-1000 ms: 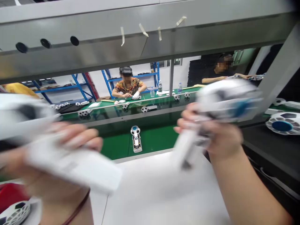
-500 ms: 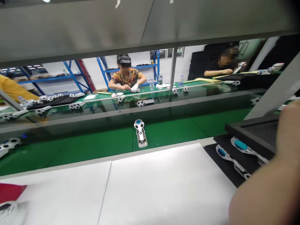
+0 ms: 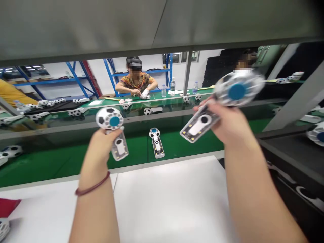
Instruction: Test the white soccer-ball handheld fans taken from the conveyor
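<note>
My left hand (image 3: 100,148) grips a small handheld fan (image 3: 113,130) with a football-patterned round head and a blue centre, held upright over the green conveyor belt (image 3: 63,162). My right hand (image 3: 227,123) holds a second fan of the same kind (image 3: 222,101), tilted with its head up to the right and its open handle pointing down-left. A third fan (image 3: 157,143) lies flat on the belt between my hands. A red cord circles my left wrist.
A white work surface (image 3: 162,202) lies in front of me. A black tray (image 3: 298,168) with fan parts stands at right. Beyond a metal rail, two people sit at a far belt with several fans and water bottles (image 3: 172,93). A grey shelf (image 3: 152,23) hangs overhead.
Half a second ago both hands were out to the sides, nearly out of view. Now both are raised over the belt, each holding a fan.
</note>
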Demonstrator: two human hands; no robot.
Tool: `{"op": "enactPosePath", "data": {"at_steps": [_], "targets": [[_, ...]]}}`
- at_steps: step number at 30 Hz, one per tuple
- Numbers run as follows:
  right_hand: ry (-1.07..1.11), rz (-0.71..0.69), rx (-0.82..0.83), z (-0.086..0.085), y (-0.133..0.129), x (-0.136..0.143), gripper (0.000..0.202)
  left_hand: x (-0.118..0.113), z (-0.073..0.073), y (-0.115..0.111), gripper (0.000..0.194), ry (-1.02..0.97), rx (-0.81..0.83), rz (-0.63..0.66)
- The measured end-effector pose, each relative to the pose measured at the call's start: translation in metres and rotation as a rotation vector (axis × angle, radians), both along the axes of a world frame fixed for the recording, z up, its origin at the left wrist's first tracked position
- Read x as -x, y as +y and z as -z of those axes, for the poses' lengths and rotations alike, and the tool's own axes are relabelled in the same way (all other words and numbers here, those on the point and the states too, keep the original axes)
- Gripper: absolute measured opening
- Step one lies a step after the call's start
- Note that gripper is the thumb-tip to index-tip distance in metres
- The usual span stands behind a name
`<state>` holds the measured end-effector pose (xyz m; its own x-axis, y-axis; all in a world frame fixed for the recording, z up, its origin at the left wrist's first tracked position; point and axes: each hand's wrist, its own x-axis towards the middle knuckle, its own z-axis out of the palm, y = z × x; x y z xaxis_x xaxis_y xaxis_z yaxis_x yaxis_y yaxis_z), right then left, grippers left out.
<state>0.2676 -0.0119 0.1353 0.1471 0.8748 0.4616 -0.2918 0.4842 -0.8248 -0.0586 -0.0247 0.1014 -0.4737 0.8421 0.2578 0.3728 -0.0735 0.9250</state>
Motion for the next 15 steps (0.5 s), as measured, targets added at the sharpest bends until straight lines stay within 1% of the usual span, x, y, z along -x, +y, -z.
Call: {"op": "enactPosePath", "data": {"at_steps": [1,2,4,5,6,8,10,11,12,13,15], "targets": [[-0.1,0.008,0.094,0.014,0.017,0.002,0.024,-0.004,0.013,0.015,0.031,0.024,0.062,-0.015],[-0.252,0.01,0.157,0.031,0.034,0.004,0.029,-0.008,0.027,0.028,0.027,0.06,0.119,-0.036],[-0.523,0.107,0.249,0.066,0.062,0.005,0.037,-0.012,0.052,0.046,0.03,0.134,0.182,-0.064],[-0.625,0.185,0.293,0.082,0.072,0.005,0.041,-0.013,0.063,0.05,0.036,0.174,0.199,-0.079],[-0.664,0.221,0.326,0.096,0.08,0.004,0.045,-0.013,0.073,0.052,0.046,0.212,0.212,-0.092],[-0.709,0.321,0.374,0.117,0.088,0.005,0.066,-0.012,0.089,0.051,0.066,0.283,0.247,-0.115],[-0.728,0.429,0.371,0.128,0.087,0.008,0.076,-0.012,0.098,0.049,0.079,0.347,0.281,-0.127],[-0.757,0.466,0.335,0.132,0.084,0.011,0.075,-0.013,0.1,0.048,0.081,0.378,0.288,-0.134],[-0.799,0.469,0.285,0.134,0.081,0.016,0.07,-0.015,0.101,0.048,0.08,0.409,0.282,-0.14],[-0.848,0.438,0.233,0.137,0.077,0.023,0.065,-0.017,0.1,0.047,0.077,0.436,0.264,-0.145],[-0.947,0.305,0.177,0.144,0.069,0.04,0.06,-0.021,0.093,0.048,0.071,0.473,0.212,-0.144]]}}
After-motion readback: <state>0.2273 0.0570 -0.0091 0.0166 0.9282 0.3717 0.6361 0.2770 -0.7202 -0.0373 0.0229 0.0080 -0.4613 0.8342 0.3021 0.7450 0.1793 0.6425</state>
